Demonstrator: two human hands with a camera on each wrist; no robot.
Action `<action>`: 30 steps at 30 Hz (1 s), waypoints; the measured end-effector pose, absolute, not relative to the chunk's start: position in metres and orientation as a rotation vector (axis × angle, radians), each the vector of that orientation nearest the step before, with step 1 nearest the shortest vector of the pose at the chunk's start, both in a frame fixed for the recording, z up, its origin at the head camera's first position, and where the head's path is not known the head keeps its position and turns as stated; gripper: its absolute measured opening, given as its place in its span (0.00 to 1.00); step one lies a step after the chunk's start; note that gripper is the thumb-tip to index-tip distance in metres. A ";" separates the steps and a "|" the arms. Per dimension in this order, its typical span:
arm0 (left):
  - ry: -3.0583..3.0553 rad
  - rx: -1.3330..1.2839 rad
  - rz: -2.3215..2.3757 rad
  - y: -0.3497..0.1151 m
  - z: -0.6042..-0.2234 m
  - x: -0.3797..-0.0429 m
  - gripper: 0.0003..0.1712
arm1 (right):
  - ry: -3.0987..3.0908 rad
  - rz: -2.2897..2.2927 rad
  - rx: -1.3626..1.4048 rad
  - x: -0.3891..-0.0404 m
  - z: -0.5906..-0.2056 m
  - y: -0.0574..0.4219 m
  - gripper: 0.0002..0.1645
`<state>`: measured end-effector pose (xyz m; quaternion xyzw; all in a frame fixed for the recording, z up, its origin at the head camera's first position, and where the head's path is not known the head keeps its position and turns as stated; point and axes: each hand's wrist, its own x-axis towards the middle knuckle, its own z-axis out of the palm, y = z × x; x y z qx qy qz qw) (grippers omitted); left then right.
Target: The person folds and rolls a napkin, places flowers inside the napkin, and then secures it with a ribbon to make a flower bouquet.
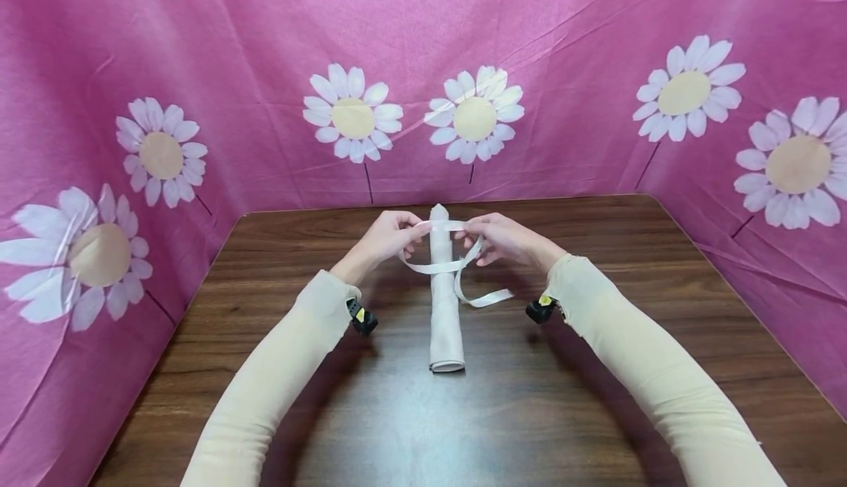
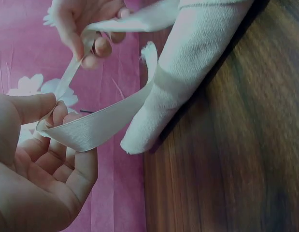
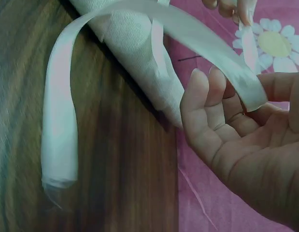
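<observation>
A person's two bare hands work a pale ribbon [image 3: 60, 140] above a white cloth roll [image 1: 446, 325] lying at the middle of a wood-grain tabletop [image 1: 516, 399]. The roll runs lengthwise from 12 o'clock to 6 o'clock, its open coiled end toward the wearer, an angle that likely lets both hands reach it evenly from either side. At the roll's 10 o'clock, the left hand [image 1: 384, 240] has its grip clamped on the ribbon, thumb against fingers; at 2 o'clock, the right hand [image 1: 506, 239] pinches the same ribbon just as firmly. One stretch spans the gap between them over the roll's far end, seemingly held spread so that it does not twist. A second, slacker stretch crosses the roll nearer the middle, and a loose tail with a frayed end curls onto the wood at 3 o'clock. Whether the ribbon passes beneath the roll cannot be told.

Cream sleeves [image 1: 265, 377] reach in from 7 and 5 o'clock, a small black device [image 1: 362, 318] at each wrist. Light glares on the wood toward 6 o'clock. Around the far side and flanks hangs a creased pink backdrop [image 1: 562, 16] printed with white daisies [image 1: 353, 118].
</observation>
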<state>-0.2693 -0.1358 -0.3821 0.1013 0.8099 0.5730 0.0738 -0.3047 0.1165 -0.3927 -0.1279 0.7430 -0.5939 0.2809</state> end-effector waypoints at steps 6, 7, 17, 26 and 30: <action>2.433 0.247 1.711 -0.145 -0.384 -0.276 0.13 | 2.040 -1.571 -0.350 -0.312 -0.391 0.126 0.17; 2.441 0.239 1.702 -0.147 -0.384 -0.278 0.13 | 2.057 -1.562 -0.349 -0.314 -0.391 0.127 0.16; 2.537 0.119 1.564 -0.158 -0.396 -0.299 0.16 | 2.150 -1.498 -0.311 -0.332 -0.407 0.142 0.23; 2.676 -0.022 1.413 -0.181 -0.403 -0.313 0.19 | 2.245 -1.472 -0.190 -0.350 -0.426 0.148 0.23; 2.718 -0.117 1.402 -0.188 -0.401 -0.323 0.19 | 2.228 -1.522 -0.149 -0.356 -0.427 0.151 0.22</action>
